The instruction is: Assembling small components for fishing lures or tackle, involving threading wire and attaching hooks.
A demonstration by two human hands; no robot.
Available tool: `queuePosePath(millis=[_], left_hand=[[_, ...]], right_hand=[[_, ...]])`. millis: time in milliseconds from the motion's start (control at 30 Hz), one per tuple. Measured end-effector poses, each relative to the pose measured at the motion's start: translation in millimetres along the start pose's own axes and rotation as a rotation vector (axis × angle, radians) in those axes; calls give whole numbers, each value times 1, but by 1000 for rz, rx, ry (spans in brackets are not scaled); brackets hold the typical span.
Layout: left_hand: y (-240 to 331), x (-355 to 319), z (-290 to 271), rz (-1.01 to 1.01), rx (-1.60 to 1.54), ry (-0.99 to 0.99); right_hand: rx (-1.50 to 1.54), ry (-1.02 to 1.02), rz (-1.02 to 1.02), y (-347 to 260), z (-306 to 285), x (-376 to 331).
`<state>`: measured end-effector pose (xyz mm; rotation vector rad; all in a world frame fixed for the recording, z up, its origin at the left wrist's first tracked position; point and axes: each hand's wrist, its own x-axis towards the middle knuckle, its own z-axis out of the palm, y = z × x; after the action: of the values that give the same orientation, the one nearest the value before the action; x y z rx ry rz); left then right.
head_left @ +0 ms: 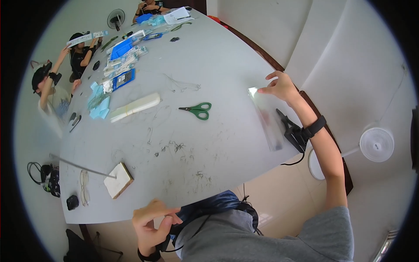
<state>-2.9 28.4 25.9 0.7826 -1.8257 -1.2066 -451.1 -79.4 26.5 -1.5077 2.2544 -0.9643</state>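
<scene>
My right hand [283, 88] reaches over the table's right side, its thumb and forefinger apart. The thumb tip overlaps the top end of a long clear plastic sleeve [267, 120] that lies flat; whether they touch is unclear. Low in front of my body, off the table's near edge, is my left hand [152, 222], its fingers bent and thumb brought close to them. Anything between those fingers is too small to make out. Green-handled scissors [199, 111] lie mid-table, with a banded bundle of clear sleeves [136, 107] to their left. Dark, thin tangled strands [176, 147] are scattered nearer me.
A black clamp-like device [291, 131] with a cable sits by the right edge. At the near left, a thin metal rod [83, 167] rises from a white-topped block [118, 180]. Blue trays [121, 49] and packets line the far left, where several people work. A white fan [376, 145] stands right.
</scene>
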Motion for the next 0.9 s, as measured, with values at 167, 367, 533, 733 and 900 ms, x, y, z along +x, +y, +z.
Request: queuePosePath(millis=[167,367,533,733,900], left_hand=[[14,-1,10,-65,20,157],[45,40,1,402,38,186],[79,44,-3,385,-89,135],[75,23,-37,258,-91,355],[71,13,-67,190,-123,435]], right_hand=[[225,-10,-230,-77,-32,-51],[601,-40,-630,-201,-50,-151],[773,-255,-910,-281,-20,-170],[825,-373,-962,-338,23,-158],[881,-476,-998,-377,43,-147]])
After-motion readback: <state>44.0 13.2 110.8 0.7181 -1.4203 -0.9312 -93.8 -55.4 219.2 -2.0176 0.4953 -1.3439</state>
